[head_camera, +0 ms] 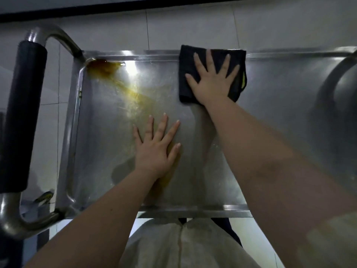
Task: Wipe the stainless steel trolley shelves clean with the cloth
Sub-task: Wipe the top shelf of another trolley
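At 9 o'clock I see the handle [23, 117], a black grip on a bent steel tube that curves into the shelf [108, 144] at its 2 left corners. The shelf is a shallow steel tray with a raised rim, filling the middle of my view. Tiled floor [173, 29] shows beyond it at 12 o'clock.

In the shelf's far-left corner, at about 10 o'clock, sits a brown stain [104, 67]. It trails as a yellowish streak down toward the centre. A bright glare lies just right of the stain.

My left hand [156, 149] rests flat on the bare steel near the centre. Its fingers are spread wide and it holds nothing. A yellowish smear shows just under its wrist, toward 6 o'clock.

My right hand [211, 80] is at about 1 o'clock, palm down with fingers fanned out, pressing on the cloth [188, 60]. The cloth is black and folded, with a small yellow tag at its right edge. It lies against the far rim of the shelf, with its top edge overlapping that rim.

At 3 o'clock a second curved steel tube [336, 74] crosses the shelf's right end, blurred. At 6 o'clock I see my pale garment [183, 246] below the near rim.
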Motion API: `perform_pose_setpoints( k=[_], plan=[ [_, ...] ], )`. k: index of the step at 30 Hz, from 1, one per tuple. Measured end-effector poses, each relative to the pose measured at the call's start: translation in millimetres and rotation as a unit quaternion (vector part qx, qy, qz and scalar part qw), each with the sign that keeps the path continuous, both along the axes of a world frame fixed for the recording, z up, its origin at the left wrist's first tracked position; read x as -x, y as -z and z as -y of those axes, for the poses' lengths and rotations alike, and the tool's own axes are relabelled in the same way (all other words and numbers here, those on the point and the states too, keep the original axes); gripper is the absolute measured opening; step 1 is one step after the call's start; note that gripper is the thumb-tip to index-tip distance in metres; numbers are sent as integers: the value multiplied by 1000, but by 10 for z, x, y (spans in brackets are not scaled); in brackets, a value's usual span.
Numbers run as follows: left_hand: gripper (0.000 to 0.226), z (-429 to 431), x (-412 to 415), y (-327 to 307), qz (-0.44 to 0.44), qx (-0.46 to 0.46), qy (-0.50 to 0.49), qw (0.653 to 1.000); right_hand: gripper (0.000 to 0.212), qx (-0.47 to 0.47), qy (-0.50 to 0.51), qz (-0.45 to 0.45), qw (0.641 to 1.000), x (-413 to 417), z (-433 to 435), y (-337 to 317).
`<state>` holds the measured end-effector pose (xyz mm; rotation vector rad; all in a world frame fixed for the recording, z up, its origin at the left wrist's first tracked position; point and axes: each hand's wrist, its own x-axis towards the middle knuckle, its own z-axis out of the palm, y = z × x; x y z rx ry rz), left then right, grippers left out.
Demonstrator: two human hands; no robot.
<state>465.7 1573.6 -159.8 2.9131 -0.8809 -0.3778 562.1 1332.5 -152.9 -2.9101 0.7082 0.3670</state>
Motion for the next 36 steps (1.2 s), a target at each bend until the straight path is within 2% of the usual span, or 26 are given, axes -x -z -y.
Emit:
perform_pose_setpoints(
  k=[4, 9, 12, 15, 21, 24, 27, 30, 33, 36],
  plan=[
    [60, -16, 15, 26, 8, 6, 5, 1000, 71, -22, 2, 0, 1000, 511, -25, -4],
    [60, -28, 24, 41, 9, 22, 13, 1000, 68, -37, -9, 9, 999, 2171, -566, -71],
    [60, -27, 29, 38, 11, 29, 12, 999, 67, -37, -34, -16, 999, 2777, -897, -103],
    [61, -31, 40, 31, 11, 32, 12, 999, 67, -33, -31, -15, 999, 2525, -823, -117],
    [60, -28, 15, 49, 12, 30, 8, 999, 69, -26, 34, 1, 999, 616, -22, -58],
    [60, -27, 10, 59, 13, 26, 5, 1000, 71, -16, 47, -6, 999, 257, 55, -15],
    [60, -23, 14, 42, 6, 22, 4, 1000, 71, -9, -11, 17, 1000, 790, -161, 5],
    [60, -18, 18, 15, 0, 21, 3, 1000, 68, -16, -45, 33, 998, 1931, -565, -33],
    [61, -17, 26, -13, 0, 18, 2, 1000, 67, -35, -47, -4, 998, 2880, -875, -108],
    [61, -9, 18, -28, -3, 13, 2, 1000, 63, -45, -54, -2, 998, 2633, -613, -107]
  ],
)
